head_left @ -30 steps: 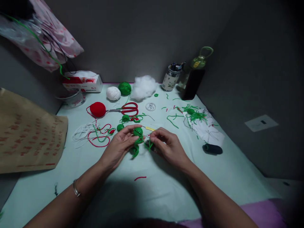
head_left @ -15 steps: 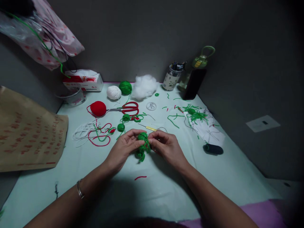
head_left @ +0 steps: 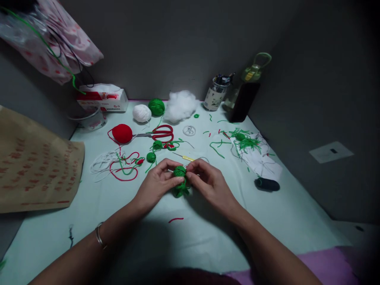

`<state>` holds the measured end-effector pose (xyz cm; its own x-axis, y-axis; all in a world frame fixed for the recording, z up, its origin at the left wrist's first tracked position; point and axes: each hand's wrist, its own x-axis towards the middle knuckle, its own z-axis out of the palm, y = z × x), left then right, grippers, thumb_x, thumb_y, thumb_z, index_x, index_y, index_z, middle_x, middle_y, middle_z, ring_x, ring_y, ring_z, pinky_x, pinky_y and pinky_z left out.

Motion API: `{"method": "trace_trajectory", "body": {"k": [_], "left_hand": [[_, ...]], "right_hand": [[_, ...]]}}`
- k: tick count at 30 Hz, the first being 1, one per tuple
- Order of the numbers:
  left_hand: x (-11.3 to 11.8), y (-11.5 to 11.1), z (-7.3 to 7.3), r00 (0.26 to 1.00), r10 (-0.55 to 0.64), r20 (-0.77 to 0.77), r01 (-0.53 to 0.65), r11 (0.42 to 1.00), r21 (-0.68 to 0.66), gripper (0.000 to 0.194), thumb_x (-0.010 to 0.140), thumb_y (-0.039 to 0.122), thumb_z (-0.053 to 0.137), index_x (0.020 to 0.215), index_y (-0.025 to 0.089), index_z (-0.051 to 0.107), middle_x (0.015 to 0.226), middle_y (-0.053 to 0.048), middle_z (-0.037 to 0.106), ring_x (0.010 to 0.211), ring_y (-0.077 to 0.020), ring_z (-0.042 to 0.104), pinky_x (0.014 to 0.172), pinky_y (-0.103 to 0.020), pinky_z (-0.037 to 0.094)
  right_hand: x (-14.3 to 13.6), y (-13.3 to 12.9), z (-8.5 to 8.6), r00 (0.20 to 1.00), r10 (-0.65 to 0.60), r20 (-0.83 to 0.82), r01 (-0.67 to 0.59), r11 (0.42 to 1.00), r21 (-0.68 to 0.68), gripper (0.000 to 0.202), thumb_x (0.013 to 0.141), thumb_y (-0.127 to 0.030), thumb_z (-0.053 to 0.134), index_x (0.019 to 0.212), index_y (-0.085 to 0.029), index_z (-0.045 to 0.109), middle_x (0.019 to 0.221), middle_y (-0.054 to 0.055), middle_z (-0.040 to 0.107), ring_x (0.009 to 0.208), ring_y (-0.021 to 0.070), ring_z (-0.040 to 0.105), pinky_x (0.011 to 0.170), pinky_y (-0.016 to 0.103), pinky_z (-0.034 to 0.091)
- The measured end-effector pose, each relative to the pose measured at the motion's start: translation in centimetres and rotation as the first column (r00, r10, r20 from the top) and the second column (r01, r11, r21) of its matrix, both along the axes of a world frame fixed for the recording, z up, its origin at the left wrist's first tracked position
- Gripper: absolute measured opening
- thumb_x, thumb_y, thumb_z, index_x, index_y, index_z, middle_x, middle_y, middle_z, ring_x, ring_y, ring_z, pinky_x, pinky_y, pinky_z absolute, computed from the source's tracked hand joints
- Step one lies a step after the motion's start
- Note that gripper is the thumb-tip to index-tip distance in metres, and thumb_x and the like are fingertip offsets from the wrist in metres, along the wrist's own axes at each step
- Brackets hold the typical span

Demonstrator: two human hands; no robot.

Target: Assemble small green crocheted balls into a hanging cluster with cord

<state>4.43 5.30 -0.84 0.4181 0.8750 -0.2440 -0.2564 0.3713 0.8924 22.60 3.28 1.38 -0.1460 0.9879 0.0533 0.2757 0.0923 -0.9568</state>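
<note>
A small green crocheted figure (head_left: 179, 172) with a rounded top and a dark line of thread across it is held above the table. My left hand (head_left: 160, 179) is closed around its left side, thumb across the front. At its right side my right hand (head_left: 204, 178) pinches with thumb and fingertips; whether they grip the figure, a thread or a needle is too small to make out. Just beyond the hands lies a crochet hook with a yellow handle (head_left: 188, 158). Small green crocheted balls (head_left: 151, 157) rest to the left of it.
Red-handled scissors (head_left: 162, 133) lie beside a red yarn ball (head_left: 122, 133). Behind are a white yarn ball (head_left: 141, 113), a green yarn ball (head_left: 156, 107) and white stuffing (head_left: 181, 106). Green scraps (head_left: 246, 140) and a dark thread spool (head_left: 267, 184) are at right; a paper bag (head_left: 41, 166) stands left.
The green figure has been turned in my hands, so its lower dangling parts now sit closer under the rounded top. My right fingers have shifted slightly; the view has tilted a little.
</note>
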Motion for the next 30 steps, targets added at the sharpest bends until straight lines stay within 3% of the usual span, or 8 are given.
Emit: {"method": "trace_trajectory", "body": {"k": [3,6,10,16,21,24,27,30], "left_hand": [[0.1,0.0,-0.1,0.999,-0.042,-0.028,0.042,0.999,-0.016,0.034,0.078,0.024,0.081,0.106,0.016,0.064,0.090,-0.004,0.072,0.080,-0.0156,0.068,0.073,-0.027,0.050],[0.1,-0.1,-0.3,0.994,-0.096,-0.056,0.093,0.994,-0.049,0.034,0.079,0.025,0.081,0.107,0.016,0.065,0.084,-0.003,0.071,0.075,-0.0148,0.066,0.073,-0.028,0.050],[0.0,0.0,-0.3,0.984,-0.170,-0.059,0.168,0.985,-0.047,0.033,0.082,0.031,0.079,0.108,0.016,0.066,0.073,-0.002,0.070,0.068,-0.0160,0.066,0.072,-0.031,0.050],[-0.4,0.1,-0.1,0.975,-0.210,-0.072,0.209,0.978,-0.014,0.032,0.086,0.037,0.075,0.110,0.017,0.067,0.079,-0.003,0.070,0.073,-0.0151,0.068,0.076,-0.029,0.051],[-0.1,-0.1,-0.2,0.958,-0.272,-0.087,0.274,0.962,0.016,0.033,0.089,0.042,0.070,0.108,0.016,0.066,0.067,0.000,0.065,0.052,-0.0091,0.054,0.052,-0.022,0.041],[0.1,-0.1,-0.3,0.955,-0.295,-0.037,0.296,0.955,-0.001,0.030,0.090,0.042,0.068,0.105,0.016,0.065,0.080,-0.005,0.070,0.055,-0.0095,0.058,0.047,-0.020,0.041],[0.2,-0.1,-0.5,0.945,-0.328,0.010,0.328,0.945,-0.014,0.028,0.092,0.042,0.066,0.106,0.018,0.061,0.095,-0.008,0.072,0.058,-0.0093,0.061,0.046,-0.018,0.043],[0.2,0.0,-0.6,0.907,-0.421,0.028,0.421,0.907,-0.005,0.028,0.094,0.044,0.063,0.104,0.018,0.059,0.093,-0.008,0.072,0.059,-0.0102,0.063,0.046,-0.018,0.045]], "right_hand": [[0.7,0.1,0.1,0.976,0.035,0.215,-0.076,0.980,0.186,0.008,0.093,-0.021,0.060,0.096,-0.021,0.068,0.089,0.005,0.068,0.078,0.0164,0.062,0.071,0.031,0.048],[1.2,0.5,0.0,0.967,0.059,0.247,-0.123,0.961,0.249,0.011,0.093,-0.020,0.061,0.092,-0.021,0.072,0.089,0.006,0.069,0.082,0.0179,0.064,0.073,0.032,0.049],[1.2,0.7,0.2,0.992,0.021,0.122,-0.044,0.980,0.193,0.012,0.091,-0.019,0.064,0.081,-0.020,0.070,0.084,0.004,0.068,0.079,0.0165,0.063,0.072,0.031,0.048],[0.4,0.4,0.4,0.996,-0.065,-0.061,0.071,0.992,0.107,0.011,0.088,-0.023,0.068,0.077,-0.020,0.070,0.082,0.002,0.065,0.075,0.0140,0.059,0.065,0.028,0.044],[0.4,1.0,0.1,0.968,-0.103,-0.230,0.091,0.994,-0.063,0.015,0.082,-0.030,0.073,0.074,-0.019,0.068,0.075,0.000,0.060,0.062,0.0107,0.051,0.057,0.025,0.042],[0.6,1.4,-0.1,0.916,-0.206,-0.343,0.155,0.973,-0.169,0.020,0.079,-0.035,0.077,0.076,-0.018,0.067,0.066,-0.003,0.057,0.055,0.0082,0.046,0.051,0.022,0.037],[0.5,1.4,-0.1,0.875,-0.148,-0.460,-0.013,0.944,-0.329,0.027,0.083,-0.044,0.072,0.081,-0.019,0.063,0.060,-0.005,0.058,0.044,0.0059,0.039,0.041,0.021,0.026],[0.6,1.5,0.2,0.843,-0.041,-0.536,-0.232,0.871,-0.433,0.033,0.085,-0.049,0.070,0.078,-0.020,0.056,0.054,-0.007,0.055,0.036,0.0052,0.036,0.037,0.020,0.021]]}}
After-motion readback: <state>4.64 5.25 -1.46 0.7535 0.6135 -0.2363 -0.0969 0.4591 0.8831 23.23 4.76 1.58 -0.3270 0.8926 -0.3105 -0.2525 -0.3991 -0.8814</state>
